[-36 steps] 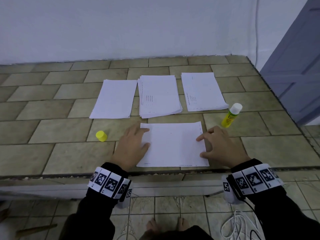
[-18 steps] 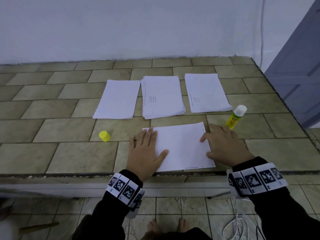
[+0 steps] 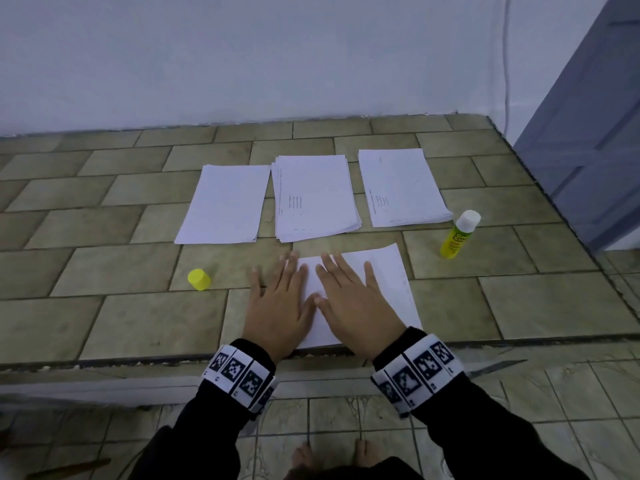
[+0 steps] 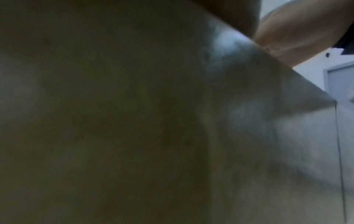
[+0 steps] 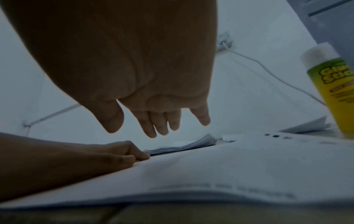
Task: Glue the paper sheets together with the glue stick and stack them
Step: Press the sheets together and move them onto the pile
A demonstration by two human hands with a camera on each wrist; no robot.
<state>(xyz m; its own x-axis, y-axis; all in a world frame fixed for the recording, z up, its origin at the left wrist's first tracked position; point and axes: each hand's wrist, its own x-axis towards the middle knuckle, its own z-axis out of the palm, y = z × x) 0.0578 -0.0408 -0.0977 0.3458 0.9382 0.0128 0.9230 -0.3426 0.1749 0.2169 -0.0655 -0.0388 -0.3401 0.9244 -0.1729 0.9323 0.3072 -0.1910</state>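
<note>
A white paper sheet (image 3: 384, 282) lies at the tiled table's front edge. Both hands rest flat on it, fingers straight and side by side: my left hand (image 3: 280, 299) over its left part, my right hand (image 3: 349, 296) over its middle. In the right wrist view my right hand (image 5: 153, 118) hovers low over the sheet (image 5: 229, 166), with the left hand (image 5: 67, 163) flat beside it. The uncapped glue stick (image 3: 459, 235) stands upright to the right of the sheet. Its yellow cap (image 3: 199, 279) lies to the left. The left wrist view is dark and blurred.
Three piles of white paper lie in a row behind the sheet: a left one (image 3: 225, 202), a thicker middle one (image 3: 315, 197) and a right one (image 3: 401, 187). A white wall stands behind the table (image 3: 104, 327); a grey door (image 3: 595, 133) is at the right.
Both hands have slid inward along the sheet from its left and right edges and now lie next to each other near its middle. The sheet has turned slightly.
</note>
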